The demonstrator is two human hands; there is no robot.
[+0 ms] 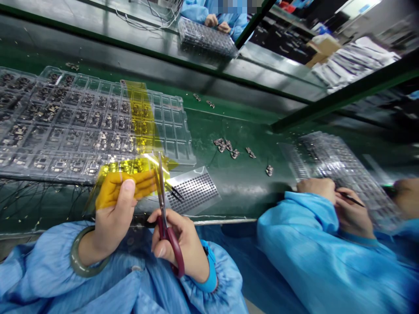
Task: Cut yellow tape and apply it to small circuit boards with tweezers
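Note:
My left hand [114, 203] is closed on a sheet of clear yellow film [141, 109], thumb in front and fingers behind it. The film stretches up across a clear plastic tray [175, 126] with small electronic parts in many of its pockets. In my right hand [188, 240] is a pair of scissors [179, 257] with dark red handles, blades pointing up. Those blades lie at the film's right edge; whether they cut into it I cannot tell. Beside them, dark tweezers [176, 193] rest on a sheet of small black squares [199, 187].
Several small metal parts [221, 145] lie scattered on the green bench [242, 192]. To the right, a co-worker's hands [350, 209] hold a dark tool by stacked clear trays [340, 161]. Across the bench, another person's hands [218, 22] are over a tray [204, 38].

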